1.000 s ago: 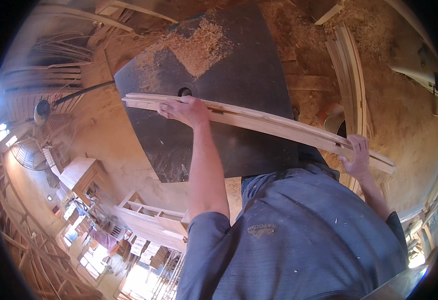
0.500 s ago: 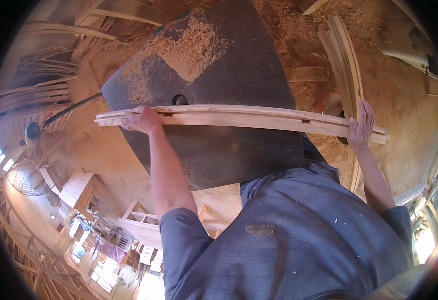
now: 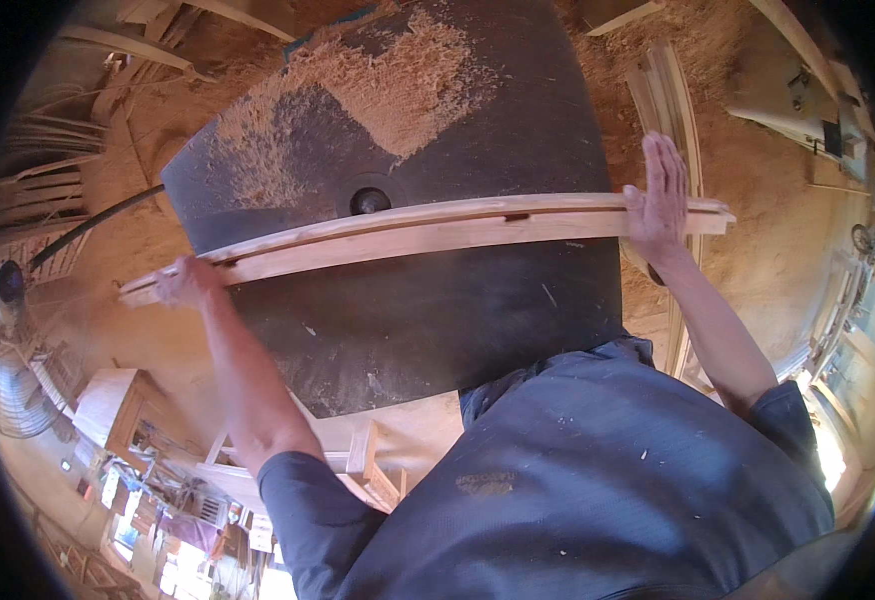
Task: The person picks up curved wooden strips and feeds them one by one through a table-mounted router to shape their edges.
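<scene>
A long pale wooden rail point(image 3: 438, 235) with a groove and small dark slots lies across the dark machine table point(image 3: 428, 300). Its far side is close to a round dark spindle point(image 3: 370, 201) set in the tabletop; whether they touch I cannot tell. My left hand point(image 3: 190, 283) is closed around the rail near its left end, past the table's left edge. Toward the other end, my right hand point(image 3: 661, 200) rests its palm and thumb against the rail, fingers stretched out beyond it. The rail's right tip sticks out past that hand.
Wood shavings point(image 3: 408, 85) are heaped on the table's far part. Long wooden strips point(image 3: 673, 100) stand beyond its right side. At the left are a caged fan point(image 3: 18, 390) and a wooden cabinet point(image 3: 113, 410). Sawdust covers the floor.
The rail has slid left along the table past the spindle, and my left hand has gone left with it. My right hand has also moved left, now over the table's right edge.
</scene>
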A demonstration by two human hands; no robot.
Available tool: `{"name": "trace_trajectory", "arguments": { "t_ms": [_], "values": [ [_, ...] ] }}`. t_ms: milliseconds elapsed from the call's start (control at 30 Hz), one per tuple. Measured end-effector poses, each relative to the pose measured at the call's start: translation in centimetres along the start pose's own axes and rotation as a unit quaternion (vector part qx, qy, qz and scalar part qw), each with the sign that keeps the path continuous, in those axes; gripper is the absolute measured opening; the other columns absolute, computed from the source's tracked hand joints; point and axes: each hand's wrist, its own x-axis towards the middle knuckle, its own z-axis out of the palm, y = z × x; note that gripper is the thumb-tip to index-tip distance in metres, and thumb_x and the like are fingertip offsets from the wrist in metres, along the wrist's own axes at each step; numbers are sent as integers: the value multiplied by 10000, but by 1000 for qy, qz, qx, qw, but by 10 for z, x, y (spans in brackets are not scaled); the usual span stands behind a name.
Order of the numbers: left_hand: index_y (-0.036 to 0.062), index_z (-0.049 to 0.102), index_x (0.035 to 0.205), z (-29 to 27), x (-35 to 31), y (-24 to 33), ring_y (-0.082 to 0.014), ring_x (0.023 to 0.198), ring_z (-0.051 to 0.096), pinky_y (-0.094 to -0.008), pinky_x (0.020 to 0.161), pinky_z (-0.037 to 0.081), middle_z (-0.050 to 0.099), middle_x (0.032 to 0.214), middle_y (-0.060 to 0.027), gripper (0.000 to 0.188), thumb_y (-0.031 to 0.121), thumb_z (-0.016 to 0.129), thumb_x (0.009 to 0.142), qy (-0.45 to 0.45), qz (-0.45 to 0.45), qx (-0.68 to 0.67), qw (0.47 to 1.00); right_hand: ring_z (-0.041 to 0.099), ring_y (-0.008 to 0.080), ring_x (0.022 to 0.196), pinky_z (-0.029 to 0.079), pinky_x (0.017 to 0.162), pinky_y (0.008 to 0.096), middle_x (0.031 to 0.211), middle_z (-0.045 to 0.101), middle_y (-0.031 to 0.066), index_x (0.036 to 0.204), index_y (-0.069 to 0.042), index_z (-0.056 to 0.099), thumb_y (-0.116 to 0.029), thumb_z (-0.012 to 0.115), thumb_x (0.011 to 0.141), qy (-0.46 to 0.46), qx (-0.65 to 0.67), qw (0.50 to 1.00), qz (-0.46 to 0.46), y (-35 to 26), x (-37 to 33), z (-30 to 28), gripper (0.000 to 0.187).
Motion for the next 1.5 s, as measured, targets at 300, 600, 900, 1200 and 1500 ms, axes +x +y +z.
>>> {"name": "trace_trajectory", "arguments": {
  "t_ms": [300, 600, 900, 1200, 1500],
  "values": [
    [-144, 399, 1295, -25, 16, -113, -337, 848, 642, -421, 668, 556, 612, 1151, -275, 675, 71, 770, 774, 61, -204, -218, 952, 278, 372, 1438, 229, 1192, 480, 1530, 319, 190, 1539, -60, 236, -237, 610, 903, -14, 3, 996, -89, -89, 79, 41, 759],
    [32, 524, 1184, -105, -33, -249, -272, 781, 640, -428, 625, 534, 649, 958, -210, 328, 135, 636, 894, 62, -344, -108, 931, 222, 370, 1457, 178, 1209, 482, 1562, 247, 175, 1563, -114, 182, -316, 636, 894, -46, 55, 980, -186, -191, 118, 73, 834],
    [69, 585, 1145, -225, -205, -494, -312, 1026, 618, -507, 744, 543, 658, 1016, -195, 462, 374, 745, 836, -160, 29, 501, 850, 150, 347, 1497, 106, 1231, 453, 1604, 180, 170, 1570, -120, 167, -399, 614, 902, -118, 94, 944, -294, -302, 102, 91, 850],
    [43, 569, 1165, -190, -305, -388, -309, 972, 616, -478, 737, 560, 626, 1005, -218, 574, 463, 733, 810, 166, -615, -313, 704, 139, 365, 1501, 102, 1230, 475, 1591, 201, 214, 1552, -73, 196, -393, 584, 918, -182, 133, 896, -383, -360, 36, 87, 810],
    [43, 567, 1164, -212, -398, -331, -308, 947, 619, -467, 732, 568, 622, 1002, -207, 587, 500, 699, 819, 127, -590, -475, 641, 177, 318, 1500, 97, 1241, 445, 1580, 261, 182, 1527, -73, 280, -370, 622, 902, -222, 197, 813, -501, -376, -44, 75, 773]
  ]
}}
